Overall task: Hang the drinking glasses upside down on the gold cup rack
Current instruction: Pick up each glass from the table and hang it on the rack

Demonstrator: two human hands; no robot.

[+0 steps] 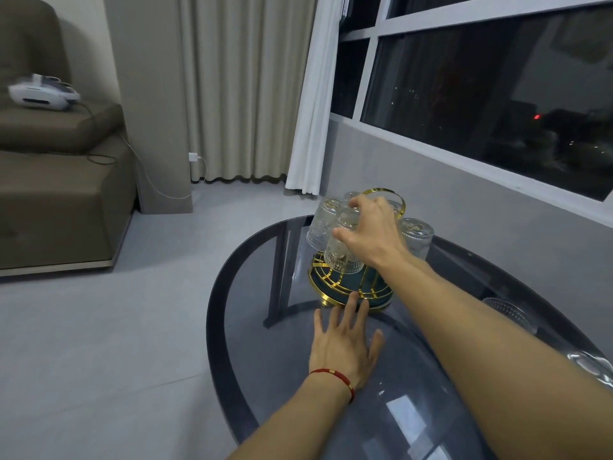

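Head view, my notes: left hand (345,346) flat, fingers spread, fingertips at rack (351,287) base on table (232,327). My right hand (371,234) grips upturned glass (341,247) at rack. Another glass (416,235) hangs right.

Gold rack (351,290) near the far edge of the glass table (232,327), several glasses inverted on it. Right hand (371,234) grips the nearest glass (341,250), upside down at the rack. Left hand (345,343), fingers spread, flat on the table, fingertips touching the rack's base.
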